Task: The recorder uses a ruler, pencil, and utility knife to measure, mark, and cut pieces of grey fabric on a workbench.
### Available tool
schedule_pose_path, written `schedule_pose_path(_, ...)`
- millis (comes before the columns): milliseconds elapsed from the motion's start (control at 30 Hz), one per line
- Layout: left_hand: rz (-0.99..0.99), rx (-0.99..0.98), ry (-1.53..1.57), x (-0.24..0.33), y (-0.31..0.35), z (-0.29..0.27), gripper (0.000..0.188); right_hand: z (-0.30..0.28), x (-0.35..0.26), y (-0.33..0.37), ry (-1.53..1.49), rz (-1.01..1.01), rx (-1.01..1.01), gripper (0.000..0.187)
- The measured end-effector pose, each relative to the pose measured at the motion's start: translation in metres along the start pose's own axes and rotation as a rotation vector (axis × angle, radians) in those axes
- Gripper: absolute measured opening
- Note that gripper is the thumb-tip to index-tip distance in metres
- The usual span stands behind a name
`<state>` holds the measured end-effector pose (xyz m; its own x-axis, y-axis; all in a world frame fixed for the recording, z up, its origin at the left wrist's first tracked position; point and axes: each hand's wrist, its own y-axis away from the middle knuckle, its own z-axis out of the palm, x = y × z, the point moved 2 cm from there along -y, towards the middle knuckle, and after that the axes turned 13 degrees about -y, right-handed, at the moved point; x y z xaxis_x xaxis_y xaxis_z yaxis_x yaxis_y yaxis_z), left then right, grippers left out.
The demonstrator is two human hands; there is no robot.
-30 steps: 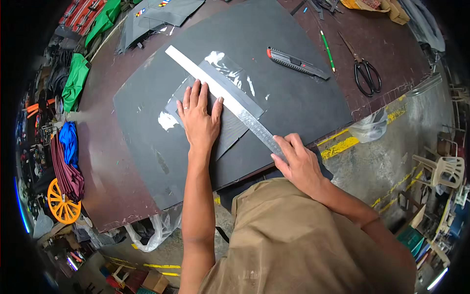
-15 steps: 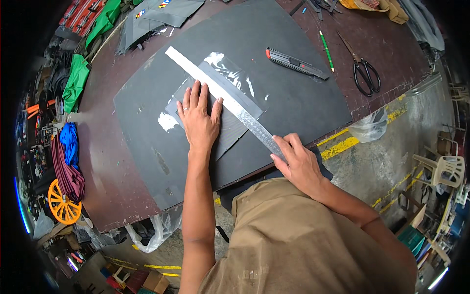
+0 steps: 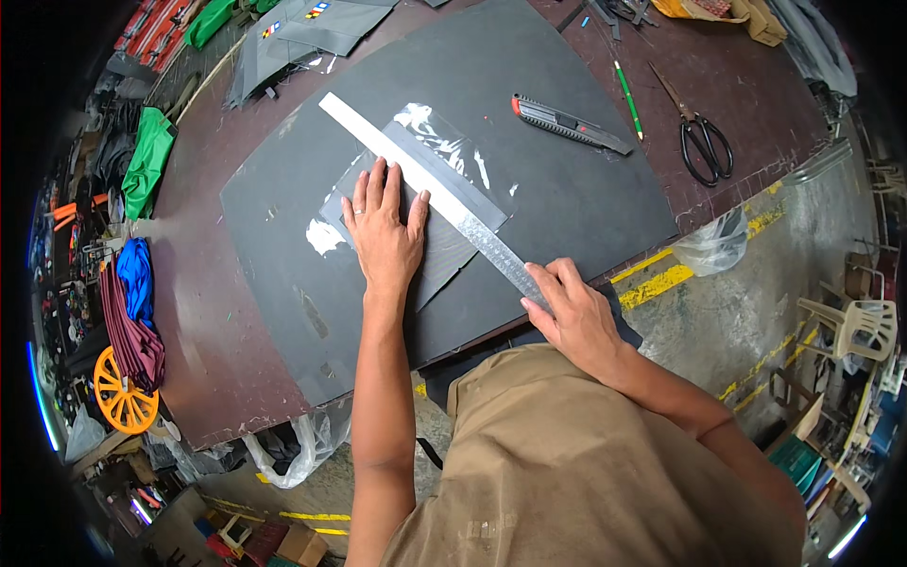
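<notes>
A long metal ruler [image 3: 458, 214] lies diagonally across a grey fabric piece with a clear plastic sheet [image 3: 430, 132] on it. My left hand [image 3: 385, 231] is spread flat on the grey fabric piece [image 3: 447, 260], its fingertips at the ruler's edge. At the ruler's near right end, my right hand [image 3: 578, 317] grips it between thumb and fingers. Beneath everything is a dark grey cutting mat [image 3: 567, 208]. To the right on the mat rests a box cutter [image 3: 572, 125] with a grey and red body.
A green pencil [image 3: 629, 102] and black-handled scissors [image 3: 701, 142] lie on the dark red table [image 3: 198, 331]. Grey fabric pieces with small colored flags [image 3: 302, 38] are at the far left. A plastic chair [image 3: 862, 331] stands on the floor at right.
</notes>
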<state>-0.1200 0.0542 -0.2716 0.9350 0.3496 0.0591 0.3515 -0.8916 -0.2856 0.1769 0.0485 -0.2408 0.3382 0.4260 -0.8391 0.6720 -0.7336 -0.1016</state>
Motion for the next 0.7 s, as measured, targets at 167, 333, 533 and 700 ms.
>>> schedule_pose_path(167,-0.002,-0.005,0.012,0.0,-0.003,0.0,0.061,-0.001,0.001,-0.002,0.022,0.025,-0.037,0.047)
schedule_pose_path(333,-0.005,-0.024,0.029,0.0,-0.007,-0.001,0.062,-0.001,0.002,-0.005,0.02,0.028,-0.038,0.048)
schedule_pose_path(533,-0.01,-0.072,0.051,-0.003,-0.015,-0.006,0.06,0.003,0.003,-0.009,0.021,0.03,-0.036,0.048)
schedule_pose_path(700,0.015,-0.102,-0.006,-0.004,-0.023,-0.011,0.059,0.007,0.004,-0.014,0.019,0.027,-0.036,0.048)
